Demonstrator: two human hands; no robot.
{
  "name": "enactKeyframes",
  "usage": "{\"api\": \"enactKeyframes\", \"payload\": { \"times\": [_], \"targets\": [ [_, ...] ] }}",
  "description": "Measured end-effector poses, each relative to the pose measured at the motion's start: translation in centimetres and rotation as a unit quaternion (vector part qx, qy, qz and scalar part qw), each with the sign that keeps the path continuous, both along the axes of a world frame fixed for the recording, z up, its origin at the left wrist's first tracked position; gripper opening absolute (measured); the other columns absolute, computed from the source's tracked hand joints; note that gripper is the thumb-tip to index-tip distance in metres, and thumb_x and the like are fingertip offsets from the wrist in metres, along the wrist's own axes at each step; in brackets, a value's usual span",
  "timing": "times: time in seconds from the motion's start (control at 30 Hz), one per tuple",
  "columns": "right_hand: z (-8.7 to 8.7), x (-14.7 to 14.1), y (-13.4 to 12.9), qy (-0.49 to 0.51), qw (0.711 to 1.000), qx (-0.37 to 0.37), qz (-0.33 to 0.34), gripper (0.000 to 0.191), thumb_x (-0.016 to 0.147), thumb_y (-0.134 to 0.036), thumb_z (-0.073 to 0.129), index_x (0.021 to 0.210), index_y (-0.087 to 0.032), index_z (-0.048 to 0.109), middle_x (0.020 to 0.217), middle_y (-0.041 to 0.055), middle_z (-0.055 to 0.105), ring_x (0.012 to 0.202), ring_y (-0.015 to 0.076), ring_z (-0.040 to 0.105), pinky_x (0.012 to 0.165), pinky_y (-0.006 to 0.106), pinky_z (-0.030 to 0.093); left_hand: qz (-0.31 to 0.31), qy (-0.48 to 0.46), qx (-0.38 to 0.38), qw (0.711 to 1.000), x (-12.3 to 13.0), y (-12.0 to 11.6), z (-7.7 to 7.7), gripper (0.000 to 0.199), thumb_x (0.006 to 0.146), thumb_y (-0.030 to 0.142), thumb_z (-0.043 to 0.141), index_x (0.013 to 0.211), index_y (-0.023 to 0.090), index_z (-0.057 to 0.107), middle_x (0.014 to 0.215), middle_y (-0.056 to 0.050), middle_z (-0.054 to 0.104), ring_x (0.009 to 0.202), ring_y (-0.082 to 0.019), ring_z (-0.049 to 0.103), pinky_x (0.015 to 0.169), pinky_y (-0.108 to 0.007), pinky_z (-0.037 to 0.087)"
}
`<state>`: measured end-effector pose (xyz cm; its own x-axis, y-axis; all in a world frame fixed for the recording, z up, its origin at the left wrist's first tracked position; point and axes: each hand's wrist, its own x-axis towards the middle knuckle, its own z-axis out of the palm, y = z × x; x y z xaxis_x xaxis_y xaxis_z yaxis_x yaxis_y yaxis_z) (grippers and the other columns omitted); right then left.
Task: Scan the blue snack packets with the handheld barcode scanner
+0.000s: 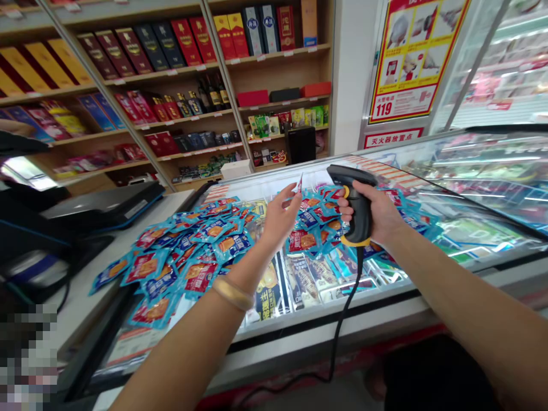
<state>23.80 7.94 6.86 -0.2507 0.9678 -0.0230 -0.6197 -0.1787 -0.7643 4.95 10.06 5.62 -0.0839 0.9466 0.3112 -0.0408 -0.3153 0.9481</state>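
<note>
My right hand (379,211) is wrapped round the grip of a black and yellow barcode scanner (358,220), held upright with its head towards the left. Its cord (347,319) hangs down past the freezer edge. Between the fingertips of my left hand (282,214), which wears a gold bangle (233,292), a small snack packet (300,184) is pinched, seen nearly edge-on. Left of that hand a heap of blue and red snack packets (214,231) spreads over the glass. A second heap of packets (306,240) lies beneath and between my hands, partly hidden by the scanner.
The packets rest on a glass-topped freezer (299,317) with ice creams visible inside. A counter (92,268) with a dark flat device (107,205) adjoins at left. Behind are wooden shelves (171,71) of boxes and bottles. A fire-safety poster (417,63) hangs at right.
</note>
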Motion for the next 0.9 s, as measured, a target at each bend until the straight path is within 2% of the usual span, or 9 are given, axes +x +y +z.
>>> {"api": "enactKeyframes", "payload": {
  "times": [0.13,0.27,0.37,0.47,0.57,0.7,0.8,0.9],
  "targets": [
    [-0.5,3.6,-0.3,0.013,0.998,0.003,-0.065,0.018,0.079,-0.035,0.062,0.078,-0.017,0.056,0.063,-0.0003,0.05,0.048,0.0084,0.043,0.042,0.019,0.042,0.04,0.112,0.004,0.993,3.7,2.0,-0.6,0.027,0.078,0.033,0.066,0.102,0.021,0.069,0.094,-0.005,0.07,0.092,-0.023,0.064,0.085,-0.034,0.049],
    [-1.1,5.6,-0.7,0.014,0.997,-0.005,-0.079,0.02,0.078,-0.037,0.063,0.079,-0.019,0.055,0.063,-0.0007,0.05,0.048,0.009,0.042,0.042,0.02,0.043,0.043,0.216,-0.027,0.975,5.3,3.3,-1.6,0.014,0.081,0.032,0.058,0.077,0.021,0.066,0.09,-0.006,0.07,0.103,-0.028,0.061,0.098,-0.042,0.041],
    [-1.2,6.1,-0.9,0.027,0.996,-0.012,-0.08,0.019,0.078,-0.035,0.063,0.081,-0.018,0.055,0.063,-0.0006,0.05,0.048,0.0087,0.042,0.041,0.02,0.042,0.027,0.177,-0.035,0.983,5.2,3.5,-1.9,0.013,0.079,0.026,0.056,0.07,0.022,0.063,0.096,-0.006,0.071,0.115,-0.028,0.056,0.107,-0.043,0.034],
    [-1.1,5.9,-1.0,0.024,0.997,-0.006,-0.078,0.019,0.078,-0.036,0.063,0.08,-0.019,0.055,0.063,-0.0007,0.049,0.048,0.0092,0.042,0.042,0.02,0.042,0.027,0.096,-0.031,0.994,4.6,3.1,-1.8,0.007,0.072,0.022,0.063,0.078,0.023,0.067,0.111,-0.006,0.069,0.126,-0.028,0.049,0.113,-0.041,0.025],
    [-0.8,5.2,-1.1,0.015,0.997,0.006,-0.075,0.02,0.078,-0.037,0.064,0.078,-0.019,0.055,0.063,-0.0007,0.05,0.048,0.0095,0.042,0.042,0.021,0.042,0.027,0.111,-0.019,0.993,3.3,2.3,-1.4,0.018,0.069,0.021,0.067,0.087,0.022,0.069,0.118,-0.007,0.066,0.128,-0.029,0.047,0.114,-0.043,0.022],
    [0.1,2.9,-1.4,0.015,0.998,0.017,-0.056,0.019,0.078,-0.036,0.064,0.077,-0.019,0.055,0.063,-0.0003,0.051,0.048,0.0092,0.042,0.042,0.021,0.042,0.061,0.199,0.019,0.978,-0.1,1.3,-0.8,0.031,0.067,0.022,0.07,0.098,0.021,0.069,0.121,-0.01,0.064,0.125,-0.03,0.049,0.113,-0.043,0.026],
    [0.8,0.1,-1.3,0.018,0.999,0.006,-0.027,0.019,0.081,-0.035,0.061,0.077,-0.018,0.055,0.063,-0.0003,0.051,0.048,0.0084,0.042,0.041,0.019,0.041,0.113,0.291,0.046,0.949,-4.1,0.8,-0.5,0.041,0.067,0.022,0.068,0.107,0.019,0.066,0.123,-0.013,0.062,0.124,-0.03,0.05,0.112,-0.042,0.029],
    [1.4,-3.2,-0.9,0.017,1.0,-0.007,0.014,0.02,0.082,-0.036,0.06,0.076,-0.018,0.054,0.061,-0.0006,0.052,0.047,0.0083,0.043,0.041,0.019,0.041,0.185,0.381,0.048,0.905,-8.6,0.3,-0.3,0.049,0.067,0.024,0.067,0.116,0.02,0.063,0.125,-0.014,0.059,0.125,-0.032,0.048,0.111,-0.045,0.03]
  ]
}}
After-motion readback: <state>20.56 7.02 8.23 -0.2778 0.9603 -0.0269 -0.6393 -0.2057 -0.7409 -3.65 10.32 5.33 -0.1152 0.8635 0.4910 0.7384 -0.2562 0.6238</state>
